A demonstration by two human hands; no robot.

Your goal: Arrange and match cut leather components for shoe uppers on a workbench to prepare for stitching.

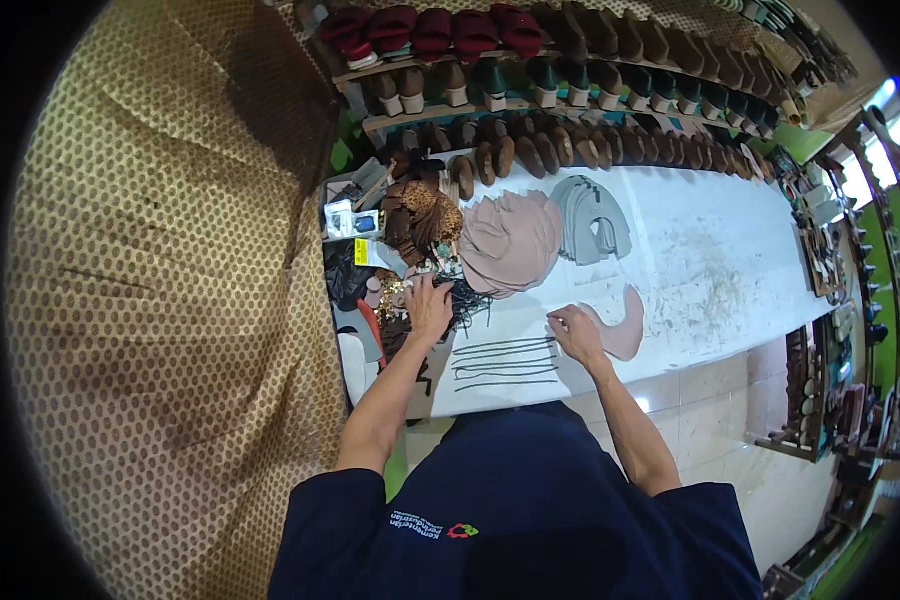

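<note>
Black cords (505, 366), head view: laid in rows on white tabletop (720, 290). Left hand (430, 308) at the cord tangle (468, 304); right hand (578, 334), fingers curled, beside pink crescent piece (626, 325); either grasp cannot be told. Tugging could tighten the tangle; careless contact could disarrange rows.

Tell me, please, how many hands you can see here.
2: the left hand by the tangled black cords, the right hand by the curved pink piece.
</note>
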